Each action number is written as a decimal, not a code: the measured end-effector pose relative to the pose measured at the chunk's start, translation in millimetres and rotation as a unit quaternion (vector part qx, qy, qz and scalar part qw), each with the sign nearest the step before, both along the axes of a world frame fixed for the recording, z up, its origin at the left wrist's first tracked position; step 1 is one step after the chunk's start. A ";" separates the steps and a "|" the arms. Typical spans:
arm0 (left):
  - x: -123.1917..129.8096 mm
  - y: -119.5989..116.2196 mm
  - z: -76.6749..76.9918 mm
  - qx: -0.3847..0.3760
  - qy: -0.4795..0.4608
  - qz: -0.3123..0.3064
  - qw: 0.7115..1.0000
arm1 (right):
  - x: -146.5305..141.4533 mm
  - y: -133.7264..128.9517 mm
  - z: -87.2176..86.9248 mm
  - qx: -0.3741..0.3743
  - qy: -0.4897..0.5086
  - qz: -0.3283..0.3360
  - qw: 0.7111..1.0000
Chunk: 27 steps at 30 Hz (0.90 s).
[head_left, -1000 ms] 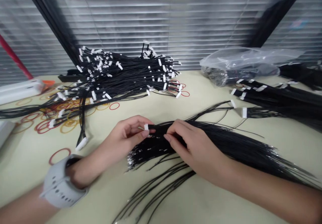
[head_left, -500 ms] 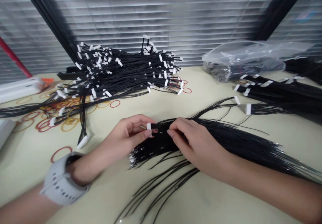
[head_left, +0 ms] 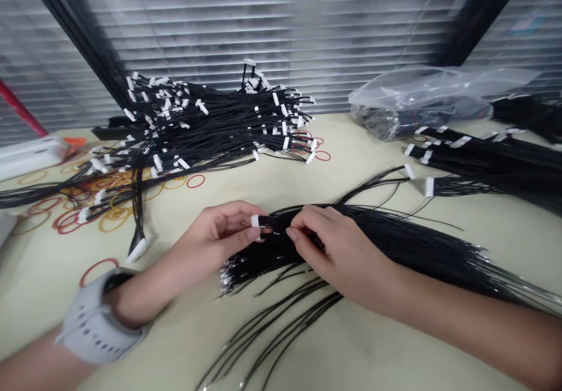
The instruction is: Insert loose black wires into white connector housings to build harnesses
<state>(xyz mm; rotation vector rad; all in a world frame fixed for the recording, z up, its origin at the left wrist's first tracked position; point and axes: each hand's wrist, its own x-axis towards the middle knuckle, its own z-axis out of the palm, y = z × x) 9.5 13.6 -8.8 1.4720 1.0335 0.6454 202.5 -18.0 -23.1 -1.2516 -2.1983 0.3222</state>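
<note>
My left hand [head_left: 228, 233] pinches a small white connector [head_left: 256, 222] between thumb and fingers, with short black wires running from it to the right. Close beside it, my right hand [head_left: 325, 239] has thumb and forefinger pressed together on a thin black wire, whose tip is too small to make out. Both hands are above a thick bundle of loose black wires [head_left: 421, 244] with bare metal ends, lying across the pale table [head_left: 175, 344]. Several separate wires [head_left: 272, 315] curve out toward the front edge of the view.
A heap of black cables with white connectors [head_left: 211, 116] lies at the back left, with red and yellow rubber bands [head_left: 118, 203] around it. At the back right are a clear plastic bag [head_left: 408, 101] and more cable bundles [head_left: 496, 160]. Window blinds [head_left: 263, 22] stand behind.
The whole view has shifted slightly. My right hand has moved a little closer to the white connector, which my left hand still holds.
</note>
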 end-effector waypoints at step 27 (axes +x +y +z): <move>-1.2 2.2 0.8 -0.003 -0.001 -0.021 1.000 | 0.9 2.9 -2.6 -0.007 0.016 0.044 0.999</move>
